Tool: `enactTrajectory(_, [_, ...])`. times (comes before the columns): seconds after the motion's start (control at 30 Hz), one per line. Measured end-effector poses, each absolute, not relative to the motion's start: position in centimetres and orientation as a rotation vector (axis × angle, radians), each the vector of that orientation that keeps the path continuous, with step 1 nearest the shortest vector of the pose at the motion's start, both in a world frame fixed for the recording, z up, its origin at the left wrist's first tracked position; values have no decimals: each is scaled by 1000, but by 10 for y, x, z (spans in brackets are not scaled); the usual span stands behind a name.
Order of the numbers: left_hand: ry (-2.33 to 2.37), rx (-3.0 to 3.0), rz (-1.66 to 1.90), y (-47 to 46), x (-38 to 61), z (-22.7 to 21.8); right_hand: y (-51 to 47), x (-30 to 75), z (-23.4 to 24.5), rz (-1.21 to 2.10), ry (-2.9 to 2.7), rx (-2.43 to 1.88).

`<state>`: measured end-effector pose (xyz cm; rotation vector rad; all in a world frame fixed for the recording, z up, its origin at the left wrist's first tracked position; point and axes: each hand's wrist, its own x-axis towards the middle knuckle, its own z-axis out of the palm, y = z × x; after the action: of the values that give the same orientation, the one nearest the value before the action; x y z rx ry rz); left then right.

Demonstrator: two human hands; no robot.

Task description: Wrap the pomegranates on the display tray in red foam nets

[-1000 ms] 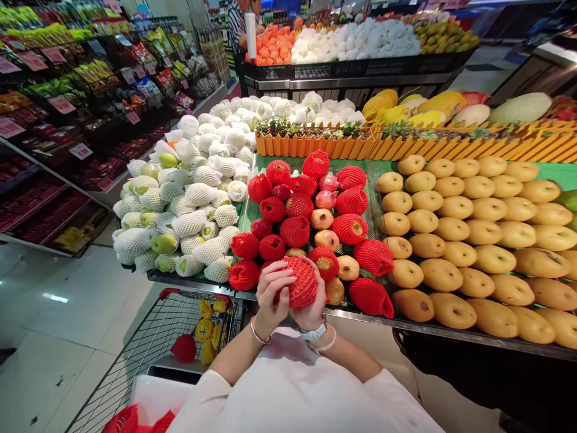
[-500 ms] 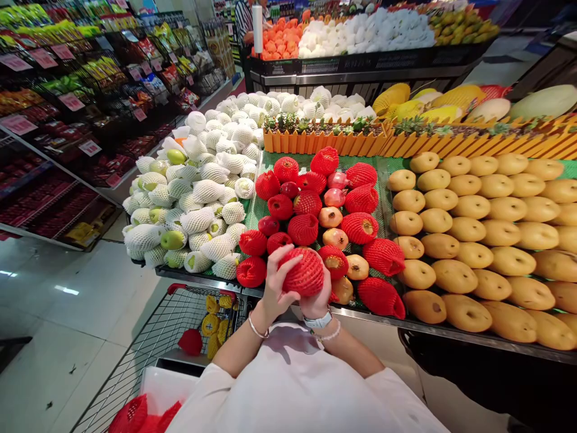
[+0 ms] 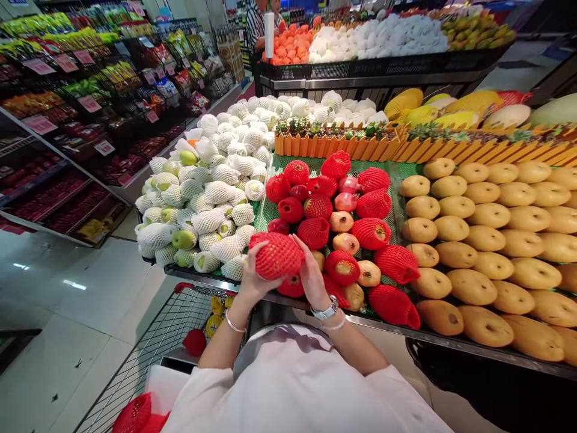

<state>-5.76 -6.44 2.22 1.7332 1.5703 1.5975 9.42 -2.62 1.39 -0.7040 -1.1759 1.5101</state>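
A pomegranate in a red foam net is held up over the front edge of the fruit stand. My left hand wraps round its left side and underside, closed on it. Against its right side rests my right hand, fingers fairly straight, with the fingertips at the fruit's upper right, so the fruit sits between both palms. Behind and to the right lie several more netted pomegranates and bare pomegranates on the green mat. The held one hides part of this display.
White-netted green fruit is heaped on the left, and yellow mangoes lie in rows on the right. A wire shopping cart stands at lower left, with yellow-netted fruit and red items in it. An orange planter fence borders the back.
Both hands have moved left and slightly down with the pomegranate. My right hand has shifted from beneath it to its right side, its fingers straighter.
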Motion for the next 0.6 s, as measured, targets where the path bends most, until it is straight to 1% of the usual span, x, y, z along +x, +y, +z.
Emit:
enactTrajectory(0.13, [1765,1974,1394,0,-110,47,-18,101,10,1534,-1226,-725])
enactTrajectory(0.2, [1903,2108,1132,42,-129,51,-21,107,11,1554,-1338,-730])
enactTrajectory(0.3, [2039,2307,711,98,-141,44,-30,117,9,1536,-1492,-786])
enactTrajectory(0.37, [1937,2517,529,123,-143,34,-34,123,5,1485,-1523,-844])
enactTrajectory(0.43, [1774,2674,427,138,-144,23,-37,130,-1,1446,-1502,-889])
enactTrajectory(0.6, [1581,2768,379,154,-145,4,-37,144,-18,1412,-1391,-988])
